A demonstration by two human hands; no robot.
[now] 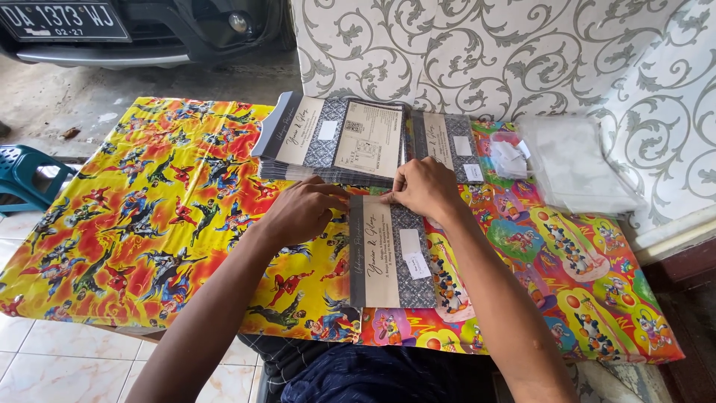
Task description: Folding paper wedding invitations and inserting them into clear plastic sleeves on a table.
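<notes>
- Across the middle of the frame lies a table (pixel 149 246) under a bright cartoon-print cover, yellow and red on the left, pink and green on the right.
- Along the top and right stands a white wall covering (pixel 522 52) with grey scroll patterns.
- In the upper left corner, the dark front of a car (pixel 186 26) sits on a concrete floor.
- At the top centre of the table rests a stack of cards (pixel 328 142), grey and cream, fanned slightly; a second, smaller pile (pixel 447 145) lies just beside it to the right.
- In the upper right of the table lies a heap of clear plastic sleeves (pixel 574 164), near the wall.
- At the left edge shows part of a teal plastic stool (pixel 26 175) on the tiled floor.
- In the lower centre lies a single card (pixel 391 254), long and upright in the frame, with a cream panel, a grey patterned panel and small white labels.
- The left hand (pixel 302 213) rests curled at the card's top left corner, fingers bent down onto its edge.
- The right hand (pixel 425 186) pinches the card's top edge between thumb and fingertips, closed on it.
</notes>
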